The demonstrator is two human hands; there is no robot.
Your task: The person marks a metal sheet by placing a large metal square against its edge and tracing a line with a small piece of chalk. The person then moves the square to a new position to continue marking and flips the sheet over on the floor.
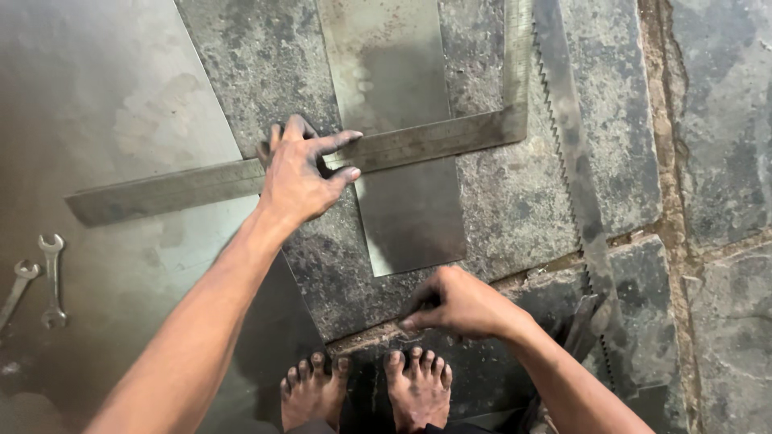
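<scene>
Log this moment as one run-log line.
left hand: pressing steel square | right hand: fist at floor, below metal strip | nearby: saw blade, wrenches

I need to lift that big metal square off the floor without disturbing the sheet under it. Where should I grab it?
Probably by the long arm of the square, at its free left end, coming from the left. There it lies flat over the large metal plate, away from the left hand pressing its middle and from the small sheet. The corner end sits close to the saw blade.
</scene>
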